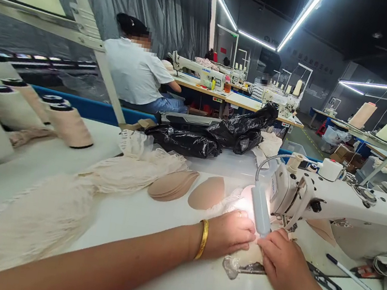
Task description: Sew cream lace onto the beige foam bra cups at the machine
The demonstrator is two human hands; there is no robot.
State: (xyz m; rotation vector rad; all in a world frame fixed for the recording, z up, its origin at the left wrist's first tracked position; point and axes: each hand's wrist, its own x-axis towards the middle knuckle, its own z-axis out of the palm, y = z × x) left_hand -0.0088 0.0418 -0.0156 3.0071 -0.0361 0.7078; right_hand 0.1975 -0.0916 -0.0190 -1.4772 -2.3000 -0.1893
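My left hand [232,234], with a gold bangle at the wrist, has its fingers closed on a pale lace-edged fabric piece [236,204]. My right hand [285,261] pinches the near part of that fabric. Both hands are close together beside the head of a white sewing machine [286,194]. A grey lamp [261,210] on a bendy neck lights the fabric and hides the needle area. Left of the work lie a single beige leaf-shaped piece [208,194] and a stack of similar pieces [172,185].
Cream lace fabric [131,169] spreads over the left side of the table. Thread cones [71,126] stand at far left. Black plastic bags [187,136] lie behind. A pen [354,277] and black thread snips [328,281] lie at right. A person [137,72] sits ahead.
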